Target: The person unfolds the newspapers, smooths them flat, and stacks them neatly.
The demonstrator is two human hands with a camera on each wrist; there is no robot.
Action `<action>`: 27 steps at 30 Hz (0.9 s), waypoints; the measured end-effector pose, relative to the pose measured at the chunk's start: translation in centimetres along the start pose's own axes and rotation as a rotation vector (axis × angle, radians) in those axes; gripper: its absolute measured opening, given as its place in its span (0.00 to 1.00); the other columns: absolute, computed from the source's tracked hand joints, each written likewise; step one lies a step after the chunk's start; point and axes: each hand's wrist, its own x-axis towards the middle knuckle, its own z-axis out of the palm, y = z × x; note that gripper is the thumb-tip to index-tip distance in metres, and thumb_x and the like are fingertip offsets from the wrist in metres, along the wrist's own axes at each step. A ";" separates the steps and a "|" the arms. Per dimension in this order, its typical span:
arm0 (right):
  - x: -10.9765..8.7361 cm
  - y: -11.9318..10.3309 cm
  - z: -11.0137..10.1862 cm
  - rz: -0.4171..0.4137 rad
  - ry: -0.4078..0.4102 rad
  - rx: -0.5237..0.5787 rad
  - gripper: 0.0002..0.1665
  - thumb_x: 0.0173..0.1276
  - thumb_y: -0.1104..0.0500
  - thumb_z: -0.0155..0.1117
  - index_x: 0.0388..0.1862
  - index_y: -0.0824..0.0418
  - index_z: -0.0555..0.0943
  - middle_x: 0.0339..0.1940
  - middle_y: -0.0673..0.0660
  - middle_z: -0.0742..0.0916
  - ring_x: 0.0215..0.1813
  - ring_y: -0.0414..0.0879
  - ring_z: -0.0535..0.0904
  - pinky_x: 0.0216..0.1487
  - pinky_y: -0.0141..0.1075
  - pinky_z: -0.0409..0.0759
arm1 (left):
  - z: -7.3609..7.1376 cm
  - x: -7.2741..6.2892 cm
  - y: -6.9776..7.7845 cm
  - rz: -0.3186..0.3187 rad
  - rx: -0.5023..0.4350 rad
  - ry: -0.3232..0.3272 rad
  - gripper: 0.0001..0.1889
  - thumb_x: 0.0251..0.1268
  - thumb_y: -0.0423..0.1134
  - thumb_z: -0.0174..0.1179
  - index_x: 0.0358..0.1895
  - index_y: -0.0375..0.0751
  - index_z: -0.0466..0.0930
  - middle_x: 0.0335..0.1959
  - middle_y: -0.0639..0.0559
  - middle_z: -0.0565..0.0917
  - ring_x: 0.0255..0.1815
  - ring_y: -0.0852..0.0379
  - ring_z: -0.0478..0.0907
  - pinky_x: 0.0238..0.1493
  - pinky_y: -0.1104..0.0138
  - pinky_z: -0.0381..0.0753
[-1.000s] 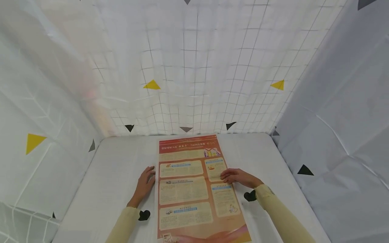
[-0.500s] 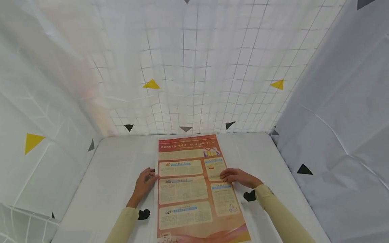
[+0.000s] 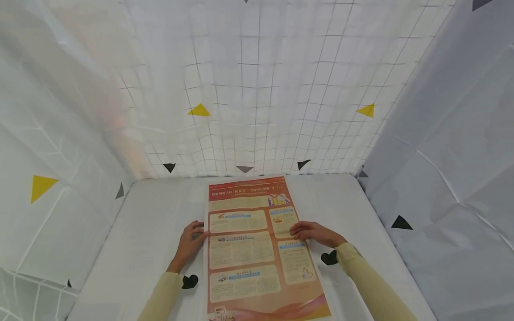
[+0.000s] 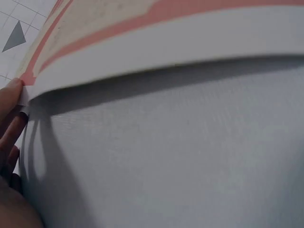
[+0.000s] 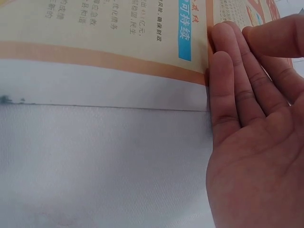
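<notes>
A red and cream printed newspaper sheet (image 3: 242, 249) lies lengthwise on the white-covered table in the head view. My left hand (image 3: 189, 243) pinches its left edge, thumb above and fingers below. In the left wrist view the white margin (image 4: 161, 45) bows up off the cloth and casts a shadow; the thumb (image 4: 9, 97) lies on its border. On the opposite edge, about level, rests my right hand (image 3: 317, 234). The right wrist view has its fingers (image 5: 223, 90) extended and side by side over the paper's edge, which lies flat beside them.
White cloth (image 3: 152, 232) covers the table, with dark heart shapes (image 3: 190, 281) printed near each wrist. A gridded white curtain (image 3: 253, 111) rises behind the far edge, and pale sheets (image 3: 453, 178) hang on both sides.
My left thumb has come onto the newspaper's left edge from beside it, and the hand now pinches that edge. The right hand has stayed in place on the other edge.
</notes>
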 end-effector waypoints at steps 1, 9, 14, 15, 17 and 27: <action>0.0 0.0 0.1 -0.002 -0.002 0.001 0.27 0.80 0.62 0.52 0.74 0.70 0.67 0.71 0.72 0.77 0.69 0.58 0.77 0.61 0.39 0.77 | 0.0 0.0 0.0 -0.008 0.003 0.000 0.16 0.71 0.44 0.65 0.40 0.30 0.83 0.74 0.36 0.72 0.83 0.35 0.54 0.82 0.36 0.49; 0.0 -0.2 0.2 0.008 -0.008 0.001 0.27 0.81 0.63 0.51 0.74 0.71 0.65 0.72 0.73 0.76 0.69 0.57 0.77 0.62 0.39 0.76 | -0.4 -0.2 0.7 -0.058 -0.034 -0.009 0.19 0.71 0.51 0.65 0.40 0.34 0.85 0.72 0.39 0.75 0.80 0.36 0.61 0.81 0.35 0.53; -0.1 -0.4 0.3 0.007 0.004 -0.006 0.27 0.81 0.63 0.51 0.74 0.71 0.66 0.72 0.72 0.76 0.70 0.59 0.76 0.62 0.39 0.76 | -0.3 -0.4 1.2 -0.109 -0.051 -0.007 0.22 0.71 0.54 0.64 0.51 0.36 0.84 0.65 0.40 0.82 0.70 0.41 0.74 0.75 0.42 0.69; -0.1 -0.5 0.3 0.002 0.002 -0.006 0.27 0.81 0.64 0.50 0.74 0.71 0.65 0.72 0.73 0.76 0.70 0.59 0.76 0.62 0.39 0.76 | -0.2 -0.4 1.3 -0.121 -0.052 -0.007 0.23 0.71 0.53 0.64 0.54 0.36 0.84 0.62 0.40 0.83 0.66 0.44 0.76 0.72 0.45 0.73; -0.2 -0.5 0.3 -0.005 0.001 -0.010 0.27 0.81 0.64 0.50 0.75 0.71 0.65 0.72 0.73 0.76 0.70 0.60 0.75 0.63 0.39 0.76 | -0.1 -0.4 1.4 -0.136 -0.052 -0.007 0.24 0.71 0.52 0.64 0.59 0.37 0.83 0.57 0.41 0.86 0.59 0.47 0.79 0.65 0.52 0.78; -0.4 -0.5 0.4 -0.004 0.000 -0.003 0.27 0.82 0.63 0.49 0.75 0.72 0.65 0.73 0.74 0.75 0.69 0.56 0.76 0.64 0.37 0.76 | 0.5 0.0 1.8 -0.162 -0.014 -0.093 0.26 0.72 0.54 0.62 0.61 0.38 0.81 0.49 0.43 0.90 0.46 0.55 0.83 0.55 0.60 0.82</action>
